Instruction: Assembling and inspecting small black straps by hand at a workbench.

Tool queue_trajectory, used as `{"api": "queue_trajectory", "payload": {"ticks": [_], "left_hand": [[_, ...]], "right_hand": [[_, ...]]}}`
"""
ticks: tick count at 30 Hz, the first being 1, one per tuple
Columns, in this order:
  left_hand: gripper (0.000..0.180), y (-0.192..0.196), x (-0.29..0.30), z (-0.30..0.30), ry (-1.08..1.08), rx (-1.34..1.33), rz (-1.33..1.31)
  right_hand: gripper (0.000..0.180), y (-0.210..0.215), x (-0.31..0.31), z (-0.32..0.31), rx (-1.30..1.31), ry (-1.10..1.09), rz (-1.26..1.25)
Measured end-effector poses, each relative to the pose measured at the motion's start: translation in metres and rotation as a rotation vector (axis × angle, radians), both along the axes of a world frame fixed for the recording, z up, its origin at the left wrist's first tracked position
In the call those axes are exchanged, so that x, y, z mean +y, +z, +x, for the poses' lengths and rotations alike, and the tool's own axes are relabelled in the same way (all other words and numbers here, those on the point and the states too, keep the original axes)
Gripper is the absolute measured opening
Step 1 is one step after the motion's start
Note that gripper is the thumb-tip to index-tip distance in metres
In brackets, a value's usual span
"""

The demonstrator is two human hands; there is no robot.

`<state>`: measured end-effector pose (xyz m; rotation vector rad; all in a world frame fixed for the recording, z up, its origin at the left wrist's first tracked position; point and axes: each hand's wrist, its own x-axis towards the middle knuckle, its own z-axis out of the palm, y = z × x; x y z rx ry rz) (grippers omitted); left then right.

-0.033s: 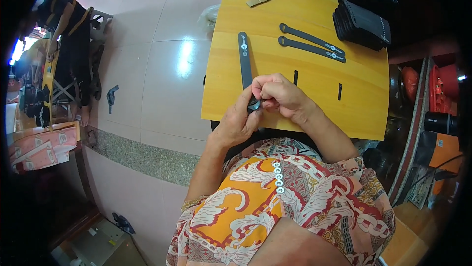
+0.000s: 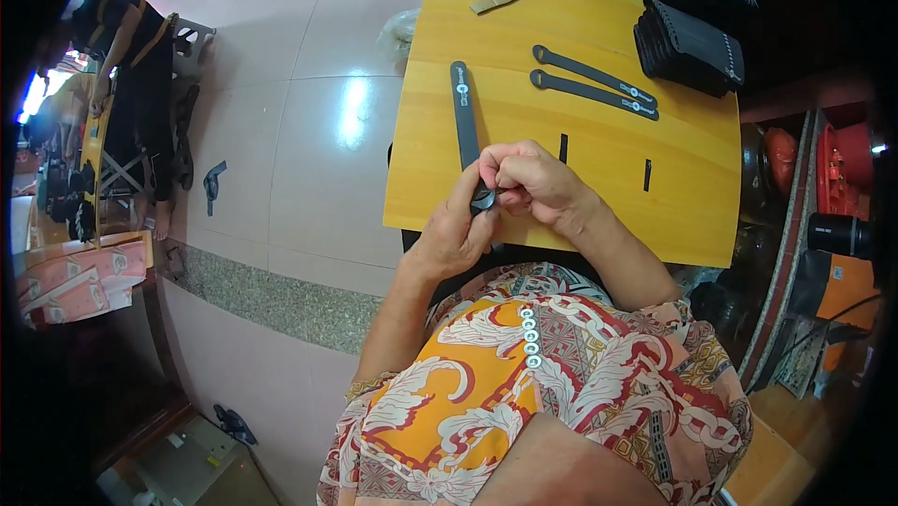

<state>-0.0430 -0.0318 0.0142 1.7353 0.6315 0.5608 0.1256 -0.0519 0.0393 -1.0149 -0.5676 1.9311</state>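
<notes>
I can't slip anything between the left hand [image 2: 447, 233] and the right hand [image 2: 547, 186]; they meet over the near edge, and a long black strap [image 2: 462, 113] reaches from them up the left side. Right of it I have a bare lane of yellow table [image 2: 510, 48] running toward a flat tan piece [image 2: 498, 1]. Two loose straps [image 2: 591, 94] lie slantwise right of that lane (flat, so I could pass above). Beyond them, a black stack [image 2: 690, 50] blocks the far right. Nearer me, two short strips [image 2: 647, 175] interrupt otherwise usable tabletop beside the right forearm.
</notes>
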Motion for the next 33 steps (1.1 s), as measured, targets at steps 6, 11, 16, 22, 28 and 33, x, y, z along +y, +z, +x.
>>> {"api": "queue_trajectory", "payload": {"ticks": [6,11,16,22,28,33], "left_hand": [[0.064,-0.014,-0.011,-0.002,0.150,-0.225,-0.328],[0.065,-0.012,-0.011,0.007,0.272,-0.224,-0.248],[0.062,-0.019,-0.013,0.015,0.407,-0.192,-0.031],[0.061,-0.025,-0.011,0.017,0.435,-0.166,-0.031],[0.064,-0.009,-0.017,0.017,0.368,-0.175,-0.280],[0.051,-0.003,-0.009,0.017,0.369,-0.325,-0.541]], "right_hand": [[0.015,0.012,-0.011,-0.018,-0.399,-0.010,0.322],[0.026,-0.007,-0.007,-0.021,-1.302,-0.223,1.223],[0.022,-0.017,-0.004,-0.036,-1.471,-0.385,1.140],[0.018,-0.017,-0.001,-0.039,-1.544,-0.471,0.991],[0.011,-0.015,0.012,-0.015,-1.587,-0.550,0.827],[0.012,-0.001,0.014,0.001,-1.369,-0.378,0.852]]}}
